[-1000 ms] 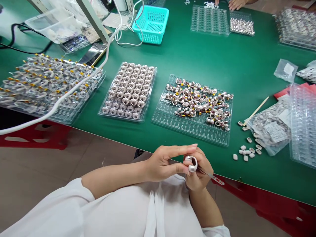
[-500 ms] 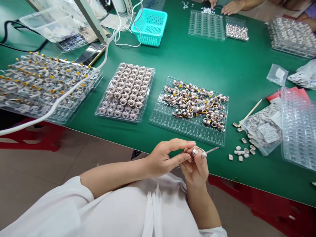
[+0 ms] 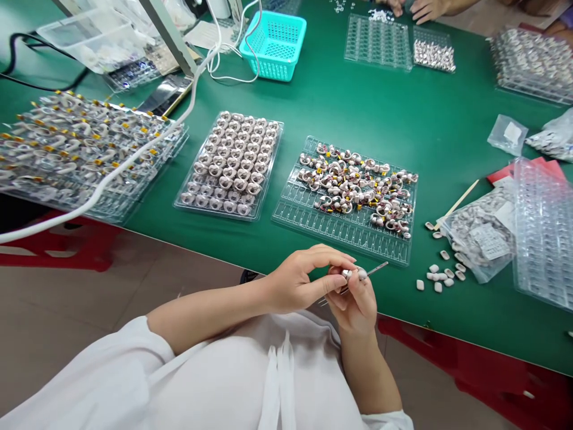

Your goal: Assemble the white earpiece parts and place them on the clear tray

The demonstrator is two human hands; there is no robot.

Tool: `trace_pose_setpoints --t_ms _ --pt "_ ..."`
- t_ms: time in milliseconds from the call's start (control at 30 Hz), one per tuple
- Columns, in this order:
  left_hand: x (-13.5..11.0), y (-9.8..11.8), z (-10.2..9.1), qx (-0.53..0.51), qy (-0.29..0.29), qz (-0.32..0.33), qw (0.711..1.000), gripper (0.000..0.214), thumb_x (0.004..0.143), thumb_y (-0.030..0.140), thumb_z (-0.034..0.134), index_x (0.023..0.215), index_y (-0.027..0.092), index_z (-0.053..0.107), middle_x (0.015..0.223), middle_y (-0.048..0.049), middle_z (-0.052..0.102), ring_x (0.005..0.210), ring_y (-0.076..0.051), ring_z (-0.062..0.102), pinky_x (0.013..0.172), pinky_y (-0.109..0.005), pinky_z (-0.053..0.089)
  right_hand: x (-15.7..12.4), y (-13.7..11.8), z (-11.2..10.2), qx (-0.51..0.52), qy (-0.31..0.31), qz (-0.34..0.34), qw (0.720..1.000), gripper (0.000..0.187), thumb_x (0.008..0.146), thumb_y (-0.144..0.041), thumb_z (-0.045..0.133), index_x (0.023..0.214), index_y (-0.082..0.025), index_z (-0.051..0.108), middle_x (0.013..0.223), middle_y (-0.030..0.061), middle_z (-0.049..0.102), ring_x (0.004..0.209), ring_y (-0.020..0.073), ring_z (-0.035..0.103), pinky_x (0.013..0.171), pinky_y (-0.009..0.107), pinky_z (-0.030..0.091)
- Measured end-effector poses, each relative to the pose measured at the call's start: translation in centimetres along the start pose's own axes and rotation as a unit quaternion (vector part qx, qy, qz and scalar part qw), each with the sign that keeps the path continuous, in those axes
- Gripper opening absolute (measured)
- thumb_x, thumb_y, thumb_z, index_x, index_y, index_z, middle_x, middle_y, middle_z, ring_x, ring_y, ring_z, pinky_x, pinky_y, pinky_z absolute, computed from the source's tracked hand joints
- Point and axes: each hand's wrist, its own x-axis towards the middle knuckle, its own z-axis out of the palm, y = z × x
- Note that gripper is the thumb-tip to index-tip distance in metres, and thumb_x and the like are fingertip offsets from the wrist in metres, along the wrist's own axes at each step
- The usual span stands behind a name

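My left hand (image 3: 299, 279) and my right hand (image 3: 354, 301) meet just in front of the green table's near edge (image 3: 250, 251). Between their fingertips sits a small pale ear-hook earpiece (image 3: 353, 274), pinched by the left thumb and fingers. The right hand is closed round metal tweezers (image 3: 378, 269) whose tip points right and up. Just beyond lies a clear tray (image 3: 344, 230) holding a loose heap of similar earpieces with wires. Left of it a second clear tray (image 3: 233, 167) holds neat rows of pale earpieces.
Stacked trays of parts with yellow tabs (image 3: 80, 155) fill the left. A white cable (image 3: 134, 158) crosses them. A teal basket (image 3: 273, 45) stands at the back. Small white pieces (image 3: 441, 275), bags (image 3: 478, 230) and empty trays (image 3: 544, 233) lie right. Another person's hands (image 3: 425, 9) work at the far edge.
The earpiece has been turned in my fingers, from showing its full loop to mostly hidden. The tweezers swung from pointing down-right to pointing up-right. Both hands rose slightly toward the table.
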Motion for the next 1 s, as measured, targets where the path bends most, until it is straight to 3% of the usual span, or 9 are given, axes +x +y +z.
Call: trace_pose_setpoints --t_ms 267,467,567,767,1000 --pt "0.2 0.0 0.1 -0.127 0.030 -0.127 0.983 0.020 0.090 0.030 0.067 0.100 0.015 0.075 0.117 -0.0132 0.073 0.112 -0.025 0.068 0.098 -0.036 0.054 0.0 -0.5 0.1 0.029 0.003 0.054 0.998 0.030 0.083 -0.046 0.073 0.083 -0.016 0.068 0.062 -0.0026 0.052 0.040 0.0032 0.030 0.037 0.020 0.021" --pt "0.1 -0.4 0.4 -0.171 0.061 -0.159 0.970 0.019 0.086 0.031 0.071 0.095 0.015 0.076 0.115 -0.0115 0.073 0.096 -0.022 0.071 0.083 -0.032 0.059 0.0 -0.5 0.0 -0.010 0.026 0.035 0.999 0.031 0.081 -0.042 0.075 0.072 -0.015 0.063 0.058 -0.0036 0.048 0.042 0.0044 0.036 0.041 0.021 0.022" --pt "-0.1 -0.7 0.4 -0.128 0.074 -0.119 0.982 0.015 0.087 0.026 0.069 0.096 0.016 0.076 0.114 -0.0111 0.073 0.101 -0.022 0.070 0.088 -0.032 0.057 0.0 -0.6 0.1 -0.022 0.037 0.024 0.999 0.028 0.079 -0.040 0.078 0.075 -0.016 0.065 0.057 -0.0044 0.047 0.042 0.0042 0.035 0.041 0.021 0.023" --pt "-0.1 -0.8 0.1 -0.008 0.052 0.039 0.998 0.016 0.091 0.018 0.065 0.101 0.017 0.077 0.110 -0.0133 0.075 0.108 -0.023 0.067 0.098 -0.039 0.054 -0.1 -1.0 0.4 0.019 0.017 0.035 0.999 0.029 0.076 -0.041 0.081 0.073 -0.016 0.065 0.062 -0.0020 0.052 0.043 0.0042 0.038 0.040 0.019 0.025" --pt "-0.1 -1.0 -0.5 0.000 0.009 0.056 0.998 0.024 0.093 0.017 0.063 0.112 0.022 0.078 0.117 -0.0135 0.075 0.114 -0.024 0.066 0.100 -0.038 0.053 -0.2 -0.8 -0.2 0.009 -0.025 0.025 0.999 0.028 0.077 -0.041 0.080 0.074 -0.016 0.067 0.060 -0.0022 0.051 0.042 0.0044 0.036 0.039 0.019 0.026"
